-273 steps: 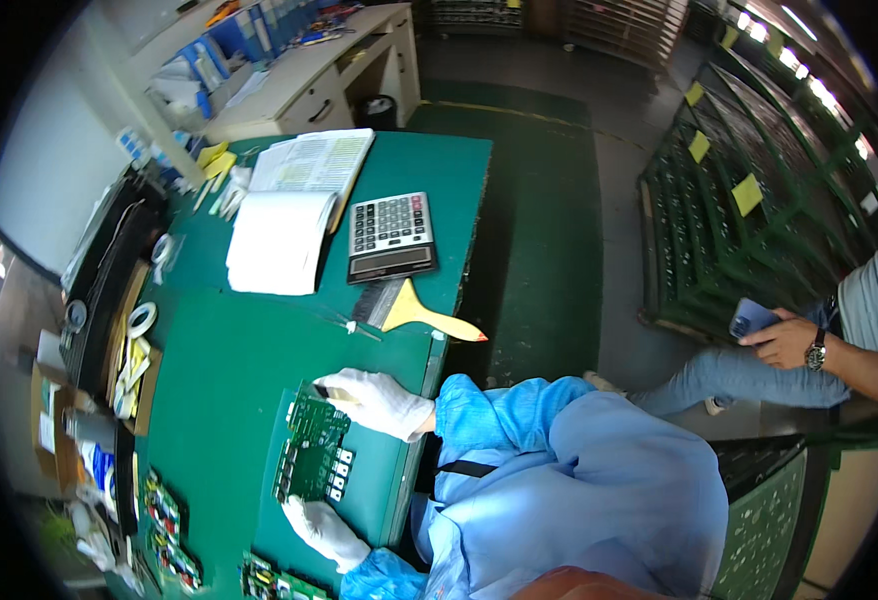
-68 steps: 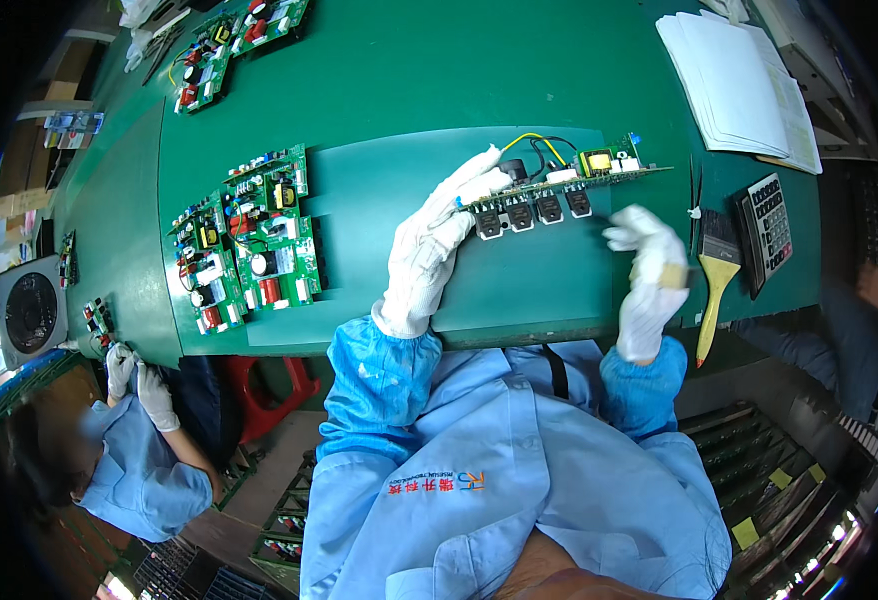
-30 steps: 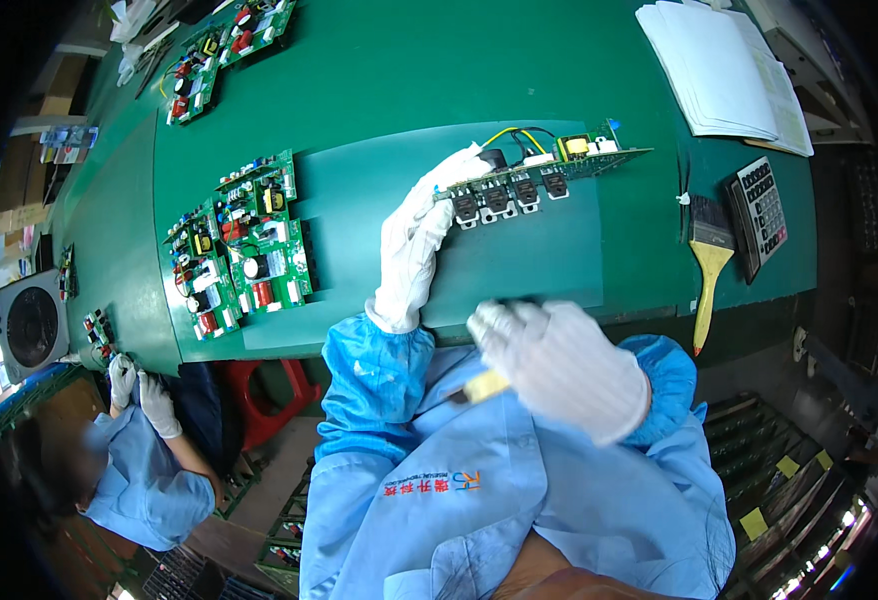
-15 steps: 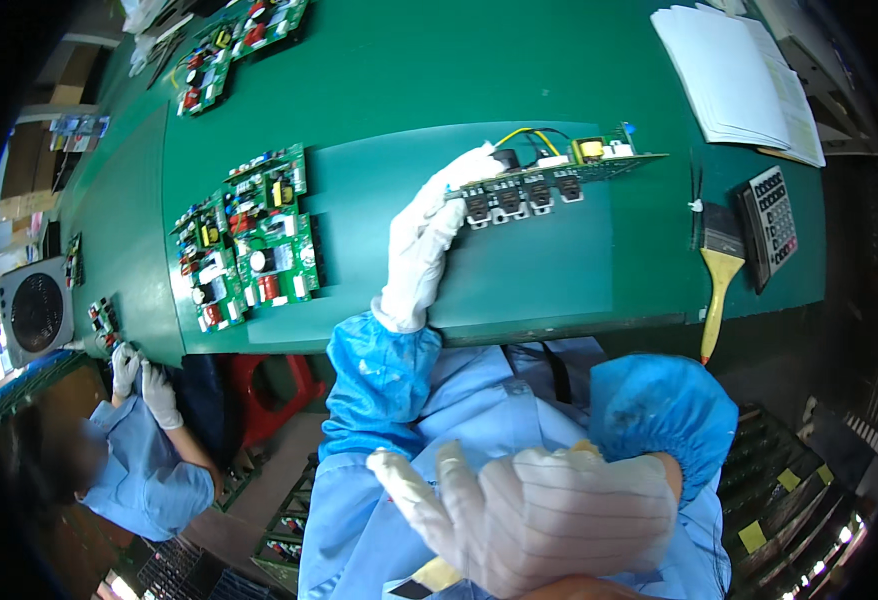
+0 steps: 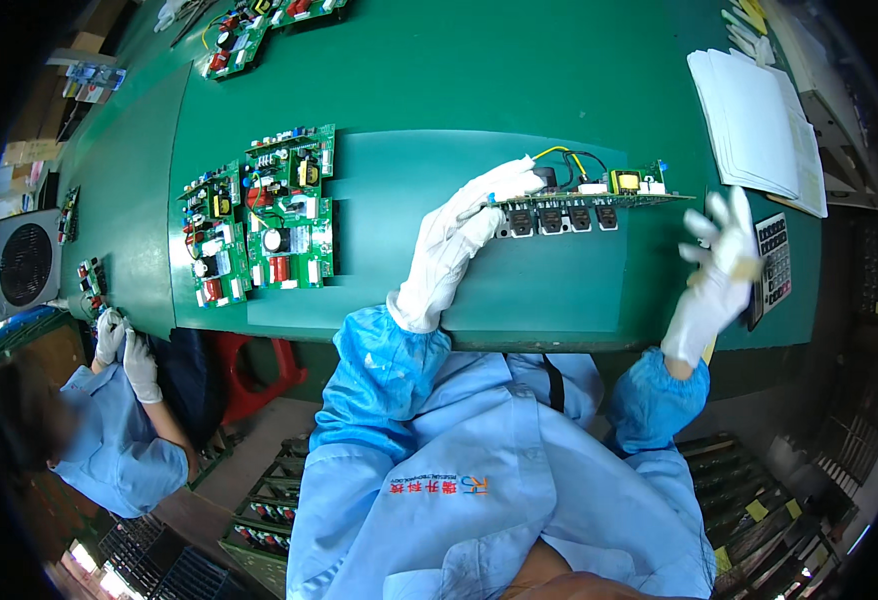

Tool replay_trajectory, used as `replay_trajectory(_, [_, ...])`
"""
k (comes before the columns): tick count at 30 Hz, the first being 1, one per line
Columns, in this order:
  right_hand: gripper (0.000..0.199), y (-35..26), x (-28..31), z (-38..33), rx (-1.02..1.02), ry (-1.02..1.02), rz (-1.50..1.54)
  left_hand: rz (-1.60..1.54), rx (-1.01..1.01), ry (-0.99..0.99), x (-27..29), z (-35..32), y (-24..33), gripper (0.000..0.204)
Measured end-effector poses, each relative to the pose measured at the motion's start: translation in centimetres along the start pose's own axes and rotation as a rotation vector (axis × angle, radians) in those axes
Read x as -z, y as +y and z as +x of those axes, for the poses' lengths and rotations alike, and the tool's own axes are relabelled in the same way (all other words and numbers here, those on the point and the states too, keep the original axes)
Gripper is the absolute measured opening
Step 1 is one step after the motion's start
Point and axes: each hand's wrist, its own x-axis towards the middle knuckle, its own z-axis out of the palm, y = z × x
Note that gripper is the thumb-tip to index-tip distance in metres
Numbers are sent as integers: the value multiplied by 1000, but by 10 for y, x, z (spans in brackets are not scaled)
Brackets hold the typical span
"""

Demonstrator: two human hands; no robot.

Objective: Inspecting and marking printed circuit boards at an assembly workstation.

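Note:
My white-gloved left hand (image 5: 454,240) grips one end of a circuit board (image 5: 609,200) and holds it edge-on above the green table. Black square components line the side facing me. Yellow and black wires, a yellow transformer and white connectors stand on its other side. My right hand (image 5: 721,265), gloved too, is open with fingers spread, just off the board's right end. It hovers over the spot between the papers and a grey calculator (image 5: 774,262). Behind that hand the brush is almost wholly hidden; only a bit of yellow handle shows below the wrist.
Several assembled circuit boards (image 5: 294,205) lie left of the mat (image 5: 389,280), with more (image 5: 234,45) at the far left. White paper sheets (image 5: 749,130) rest at the right. A co-worker (image 5: 119,430) handles a board near a fan (image 5: 27,258). A red stool (image 5: 259,375) stands beneath the table edge.
My right hand has gone from in front of my chest out to the right, over the table by the calculator. The held board sits slightly further right in the picture, still in my left hand.

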Motion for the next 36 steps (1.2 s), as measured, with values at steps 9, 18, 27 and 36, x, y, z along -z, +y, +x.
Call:
replay_trajectory(9, [38, 51, -15, 21, -65, -396, -102, -147, 133, 253, 12, -6, -16, 32])
replay_trajectory(18, [20, 49, -21, 16, -687, -446, 582, -584, 307, 375, 16, 4, -18, 32])
replay_trajectory(27, [24, 43, -28, 13, -751, -285, 602, -587, 303, 343, 16, 2, -19, 31])
replay_trajectory(36, [32, 81, -13, 14, -616, -433, 705, -616, 301, 373, 14, -5, -16, 32])
